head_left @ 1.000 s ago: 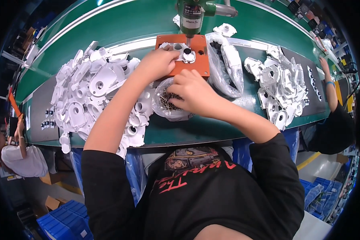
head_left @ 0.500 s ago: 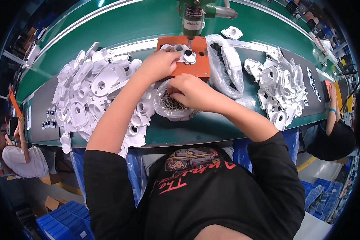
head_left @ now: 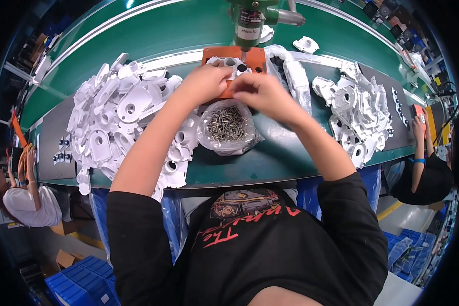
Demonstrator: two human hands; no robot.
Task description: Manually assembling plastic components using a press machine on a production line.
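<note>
So, the left hand (head_left: 205, 84) has its fingers gripping the left end of a white plastic part (head_left: 230, 62), which sits on an orange block (head_left: 255, 57) under a green machine head (head_left: 249, 25); the right hand (head_left: 262, 94) is close by the part's right end, fingers curled, and honestly I can't tell if anything's pinched in there; an open clear bag (head_left: 229, 148) of screws (head_left: 227, 124) sits on the green desk (head_left: 280, 160), just nearer the person than the block; big white heap (head_left: 130, 109) off left, smaller pile (head_left: 359, 104) right
</note>
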